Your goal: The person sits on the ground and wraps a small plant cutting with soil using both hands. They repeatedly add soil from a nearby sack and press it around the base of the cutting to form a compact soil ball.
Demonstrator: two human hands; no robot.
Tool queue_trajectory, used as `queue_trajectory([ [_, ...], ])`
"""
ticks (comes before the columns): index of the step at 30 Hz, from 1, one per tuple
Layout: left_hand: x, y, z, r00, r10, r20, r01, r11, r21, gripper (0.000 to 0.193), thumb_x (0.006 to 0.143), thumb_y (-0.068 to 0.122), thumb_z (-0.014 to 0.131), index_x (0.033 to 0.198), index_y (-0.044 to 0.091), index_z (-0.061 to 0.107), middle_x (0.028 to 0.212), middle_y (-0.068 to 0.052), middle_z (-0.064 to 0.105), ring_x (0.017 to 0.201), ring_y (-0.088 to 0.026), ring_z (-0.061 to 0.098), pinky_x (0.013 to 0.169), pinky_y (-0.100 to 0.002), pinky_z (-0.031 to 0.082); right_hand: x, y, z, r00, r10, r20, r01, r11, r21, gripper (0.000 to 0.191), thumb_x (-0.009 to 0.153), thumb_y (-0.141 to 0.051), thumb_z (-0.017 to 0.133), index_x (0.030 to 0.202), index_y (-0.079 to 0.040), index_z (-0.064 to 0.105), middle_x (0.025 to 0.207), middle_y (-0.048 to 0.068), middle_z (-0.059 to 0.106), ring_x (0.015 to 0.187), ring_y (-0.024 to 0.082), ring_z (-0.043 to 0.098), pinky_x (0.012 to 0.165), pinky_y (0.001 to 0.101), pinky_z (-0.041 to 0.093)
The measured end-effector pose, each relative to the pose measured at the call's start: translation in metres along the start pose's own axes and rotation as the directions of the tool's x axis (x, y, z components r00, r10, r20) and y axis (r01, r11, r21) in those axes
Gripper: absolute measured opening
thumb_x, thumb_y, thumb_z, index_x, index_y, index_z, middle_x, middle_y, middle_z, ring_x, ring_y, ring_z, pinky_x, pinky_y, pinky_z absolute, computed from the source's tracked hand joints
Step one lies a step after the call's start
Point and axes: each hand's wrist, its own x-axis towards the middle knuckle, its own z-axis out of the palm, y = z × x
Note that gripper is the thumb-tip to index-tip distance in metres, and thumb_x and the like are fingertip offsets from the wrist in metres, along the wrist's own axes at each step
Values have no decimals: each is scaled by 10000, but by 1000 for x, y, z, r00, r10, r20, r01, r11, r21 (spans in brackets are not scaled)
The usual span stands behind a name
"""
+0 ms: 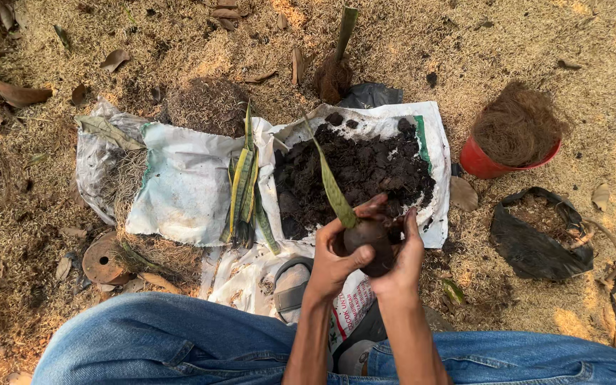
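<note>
Knees: blue denim legs [180, 349] are cut off by the lower edge, with a sandal [290, 289] partly hidden between them.
Hands: a small dark soil ball [369, 242] is clasped by the left hand [333, 264] and the right hand [401, 260], fingers curled and pressed around it.
Held plant: one narrow green leaf [336, 192] is seen rising from the ball, just above the near edge of the soil pile.
Progress: a cutting appears to be packed in soil already; it is judged not yet set into any container.
Soil pile: dark soil [354, 175] is heaped on a white sack [433, 150].
Remaining stock: a bundle of striped leaves [245, 189] lies unplanted on a second sack [183, 185].
Farther out: a red pot [483, 165] filled with brown fibre and another upright cutting [338, 60] are seen.
Hidden: the roots and the underside of the ball cannot be made out.
</note>
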Motion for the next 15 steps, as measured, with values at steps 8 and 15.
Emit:
queue_trajectory([
  [8, -5, -32, -2, 990, -3, -138, -26, 978, -207, 404, 769, 130, 906, 1035, 17, 624, 1057, -138, 742, 969, -210, 709, 897, -360, 602, 14, 25, -20, 907, -420, 28, 420, 897, -138, 233, 1057, -174, 525, 1219, -58, 645, 1053, 71, 657, 947, 185, 655, 882, 349, 553],
  [15, -4, -34, -4, 935, 80, -345, -53, 995, 85, 421, 859, 179, 830, 1166, -69, 684, 1014, -126, 725, 907, -192, 689, 849, -337, 577, -8, 26, 0, 609, -775, 168, 792, 580, -191, 302, 1087, 15, 490, 1366, -95, 447, 1230, 102, 622, 985, 154, 594, 835, 283, 535],
])
